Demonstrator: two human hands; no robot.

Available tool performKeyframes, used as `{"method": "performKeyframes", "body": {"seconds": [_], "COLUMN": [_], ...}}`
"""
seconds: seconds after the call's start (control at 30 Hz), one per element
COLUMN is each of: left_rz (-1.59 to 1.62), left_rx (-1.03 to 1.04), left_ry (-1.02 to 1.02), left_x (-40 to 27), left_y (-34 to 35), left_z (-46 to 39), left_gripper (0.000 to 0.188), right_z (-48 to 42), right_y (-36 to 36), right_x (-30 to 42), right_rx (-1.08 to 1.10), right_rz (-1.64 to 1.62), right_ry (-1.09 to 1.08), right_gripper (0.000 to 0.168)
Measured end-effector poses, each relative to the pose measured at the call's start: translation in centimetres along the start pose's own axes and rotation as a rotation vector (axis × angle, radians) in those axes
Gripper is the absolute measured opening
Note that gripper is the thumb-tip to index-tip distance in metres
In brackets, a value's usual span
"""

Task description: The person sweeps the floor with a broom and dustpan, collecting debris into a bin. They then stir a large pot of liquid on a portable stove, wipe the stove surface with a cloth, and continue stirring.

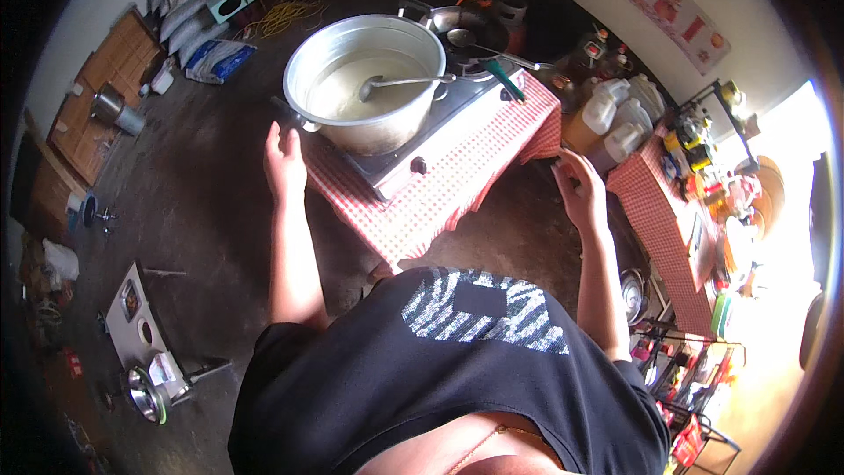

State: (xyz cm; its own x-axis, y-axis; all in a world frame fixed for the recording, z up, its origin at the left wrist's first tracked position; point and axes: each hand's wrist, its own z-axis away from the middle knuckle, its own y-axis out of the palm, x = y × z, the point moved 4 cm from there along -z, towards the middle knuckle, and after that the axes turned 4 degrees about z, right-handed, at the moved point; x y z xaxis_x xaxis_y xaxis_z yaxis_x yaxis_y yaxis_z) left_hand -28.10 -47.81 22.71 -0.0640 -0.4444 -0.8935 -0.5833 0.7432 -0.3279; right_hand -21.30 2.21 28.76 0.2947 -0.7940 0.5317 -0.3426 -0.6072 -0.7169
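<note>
My left hand (pixel 287 161) is raised beside a large aluminium pot (pixel 389 135), fingers apart and just below its side handle; I see nothing in it. Pale, cloudy liquid (pixel 336 89) partly fills the pot. A metal ladle (pixel 409 81) dips its bowl in the liquid, its handle resting on the rim. The pot stands on the near burner of a gas stove (pixel 455 122). My right hand (pixel 583 191) hangs half curled at the right edge of the red-and-white checked tablecloth (pixel 455 175). It appears to hold nothing; whether its fingertips touch the cloth cannot be told.
On the far burner sits a dark wok (pixel 488 33) with a metal ladle (pixel 488 47) across it. A green-handled tool (pixel 504 79) lies on the stove edge. Plastic jugs (pixel 603 112) stand right, beside a cloth-covered counter (pixel 666 218). A low bench (pixel 142 330) is at left.
</note>
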Motion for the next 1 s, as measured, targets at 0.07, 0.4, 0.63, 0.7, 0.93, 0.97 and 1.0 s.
{"method": "performKeyframes", "body": {"seconds": [0.07,0.4,0.63,0.7,0.93,0.97,1.0], "left_rz": [-0.180,-0.665,-0.823,-0.838,-0.923,-0.940,-0.930], "left_rx": [-0.002,-0.077,-0.185,-0.210,-0.200,-0.186,-0.184], "left_ry": [-0.029,0.038,-0.007,0.011,-0.101,-0.111,-0.097], "left_x": [-1.4,-2.5,-3.3,-3.4,-3.6,-3.4,-4.0], "left_y": [1.5,4.1,4.6,5.0,4.9,4.7,5.0], "left_z": [-1.2,-2.5,-2.3,-2.5,-2.7,-2.8,-2.9], "left_gripper": [0.054,0.039,0.035,0.034,0.035,0.036,0.036], "right_z": [-5.9,-21.2,-26.2,-29.0,-33.0,-33.1,-33.2], "right_y": [3.5,21.0,23.9,25.2,26.8,27.8,28.6], "right_x": [3.5,3.8,5.3,5.6,5.9,5.8,5.5], "right_rx": [0.073,0.574,0.505,0.622,0.510,0.505,0.498], "right_rz": [0.097,0.520,0.691,0.787,0.527,0.513,0.504], "right_ry": [-0.166,-0.541,-0.759,-0.782,-0.716,-0.707,-0.693], "right_gripper": [0.028,0.027,0.021,0.018,0.020,0.019,0.019]}}
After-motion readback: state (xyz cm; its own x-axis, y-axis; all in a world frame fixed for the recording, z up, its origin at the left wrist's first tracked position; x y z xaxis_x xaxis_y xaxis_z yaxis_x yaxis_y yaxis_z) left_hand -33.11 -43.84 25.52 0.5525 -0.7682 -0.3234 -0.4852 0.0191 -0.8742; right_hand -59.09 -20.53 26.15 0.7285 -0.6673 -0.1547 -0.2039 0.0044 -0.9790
